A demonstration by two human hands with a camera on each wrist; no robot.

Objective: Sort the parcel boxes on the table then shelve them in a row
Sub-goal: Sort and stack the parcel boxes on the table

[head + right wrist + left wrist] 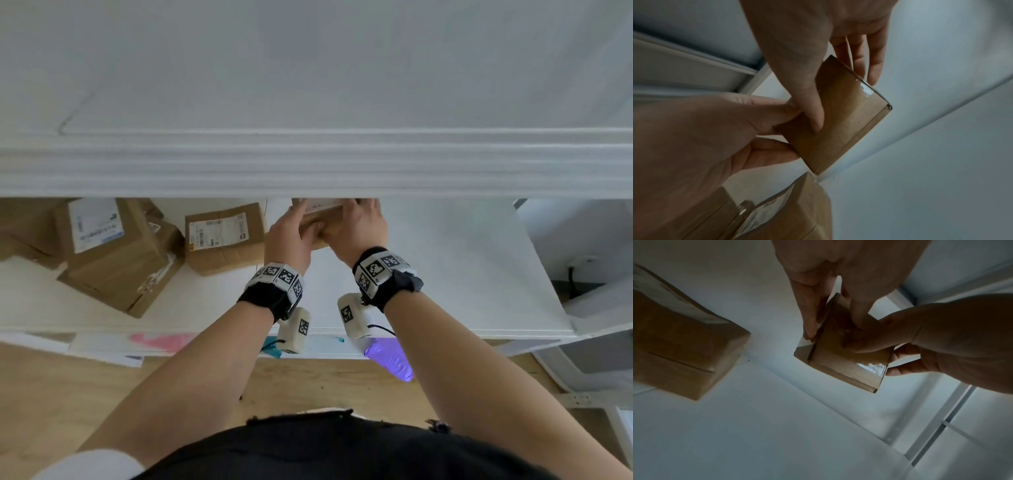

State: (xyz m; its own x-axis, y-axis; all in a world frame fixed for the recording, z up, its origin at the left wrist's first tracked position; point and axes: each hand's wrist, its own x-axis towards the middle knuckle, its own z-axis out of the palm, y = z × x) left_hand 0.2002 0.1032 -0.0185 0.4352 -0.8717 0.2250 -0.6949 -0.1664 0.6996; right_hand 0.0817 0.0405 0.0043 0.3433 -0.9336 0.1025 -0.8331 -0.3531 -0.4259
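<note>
A small brown parcel box (320,222) is gripped from both sides over the white lower shelf (445,274). My left hand (305,222) pinches its left side and my right hand (346,219) wraps its right side. The upper shelf's front edge (315,171) hides the box's far part. In the left wrist view my left hand (834,330) holds the taped small box (846,360), thumb on one face. In the right wrist view my right hand (845,104) clasps that box (840,123). I cannot tell whether it touches the shelf.
A medium labelled box (222,236) sits just left of my hands, and a large labelled box (113,253) lies further left, askew. Bare shelf stretches to the right. Pink paper (161,341) and a purple bag (390,359) lie on the floor below.
</note>
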